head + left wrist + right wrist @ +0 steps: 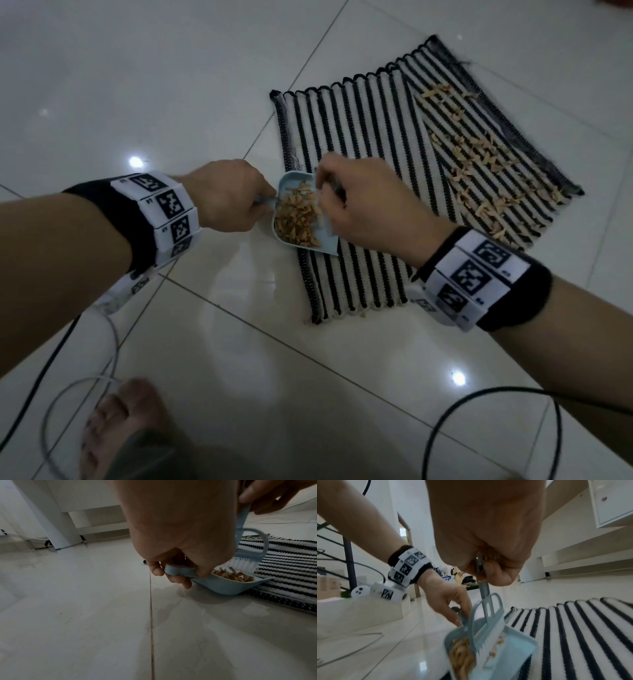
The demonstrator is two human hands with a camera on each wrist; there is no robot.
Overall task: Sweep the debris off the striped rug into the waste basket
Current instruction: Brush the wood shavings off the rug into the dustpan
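Note:
A black-and-white striped rug lies on the tiled floor. Tan debris is strewn along its right side. My left hand grips the handle of a small light-blue dustpan whose front lip rests on the rug's left edge; a heap of debris fills the pan. My right hand grips the handle of a small blue brush, its white bristles standing inside the dustpan. No waste basket shows in any view.
Glossy white floor tiles surround the rug. Cables loop on the floor near my bare foot. A white furniture leg stands at the far left, and a white cabinet hangs on the wall.

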